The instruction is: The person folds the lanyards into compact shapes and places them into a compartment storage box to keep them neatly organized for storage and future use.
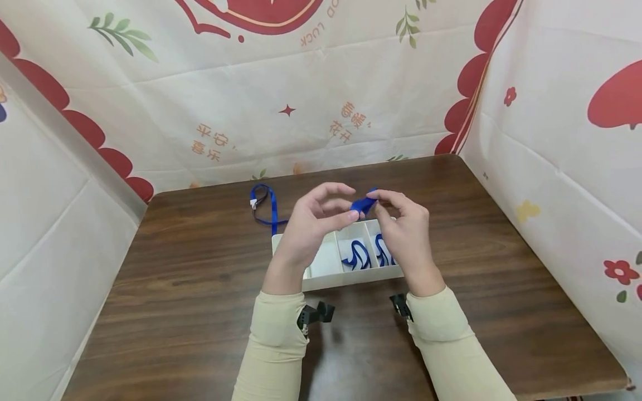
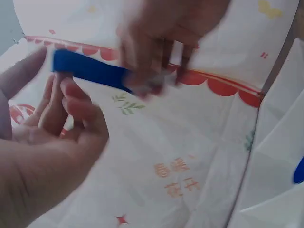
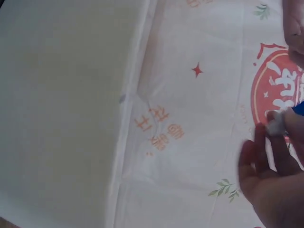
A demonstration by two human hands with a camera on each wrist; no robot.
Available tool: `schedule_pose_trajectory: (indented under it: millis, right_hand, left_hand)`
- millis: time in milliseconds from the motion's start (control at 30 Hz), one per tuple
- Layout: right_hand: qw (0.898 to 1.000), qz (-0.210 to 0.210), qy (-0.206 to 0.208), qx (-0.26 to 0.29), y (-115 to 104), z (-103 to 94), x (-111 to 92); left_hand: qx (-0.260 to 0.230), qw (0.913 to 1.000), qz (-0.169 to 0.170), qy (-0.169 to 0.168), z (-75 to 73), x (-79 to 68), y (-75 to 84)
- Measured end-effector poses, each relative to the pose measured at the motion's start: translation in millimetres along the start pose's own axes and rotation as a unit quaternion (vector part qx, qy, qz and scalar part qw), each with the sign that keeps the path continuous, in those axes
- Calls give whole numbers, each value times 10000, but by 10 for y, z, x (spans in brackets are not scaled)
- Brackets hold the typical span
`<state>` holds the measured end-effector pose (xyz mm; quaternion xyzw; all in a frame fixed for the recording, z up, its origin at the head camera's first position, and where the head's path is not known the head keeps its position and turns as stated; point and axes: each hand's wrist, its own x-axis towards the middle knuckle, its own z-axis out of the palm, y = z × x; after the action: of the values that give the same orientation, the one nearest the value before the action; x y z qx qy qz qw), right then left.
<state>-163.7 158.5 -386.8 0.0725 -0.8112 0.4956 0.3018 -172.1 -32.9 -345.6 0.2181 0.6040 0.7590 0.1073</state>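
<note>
Above a white divided box (image 1: pixel 358 277), both hands hold a folded blue lanyard (image 1: pixel 363 206) stretched between them. The left hand (image 1: pixel 308 225) pinches one end with thumb and fingers; the left wrist view shows the flat blue strap (image 2: pixel 92 70) running from there to the other hand. At its far end, the right hand (image 1: pixel 411 228) pinches the strap by thumb and fingertips. A whitish clip-like piece (image 3: pixel 276 124), blurred, shows at the right fingers. Blue lanyards lie coiled in two box compartments, one in the middle (image 1: pixel 357 256) and one at the right (image 1: pixel 383 253), partly behind the right hand.
Another blue lanyard (image 1: pixel 273 206) with a white piece lies looped on the brown table (image 1: pixel 190 267), behind the box's left end. The left forearm covers part of the box. Printed white cloth (image 1: pixel 261 83) walls in the table at the back and sides.
</note>
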Motion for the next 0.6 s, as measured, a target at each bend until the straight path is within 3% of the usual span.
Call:
schedule_pose_trajectory:
  millis: [167,333,433,600]
  right_hand:
    - [9939,489,-924,-361,-11,27,24]
    - [9768,1155,-1804,19,-90,40,8]
    - [9676,1341,-2117,301,-152,53,-24]
    - [9660,1206,-2224,540,-245,88,-65]
  left_hand:
    - [83,9959,371,816,1,17,79]
    - [41,9838,788,1612,-17,57,90]
    - [120,9759,1060,1903,-36,65,90]
    - [378,9701,1259,2042,-69,60,88]
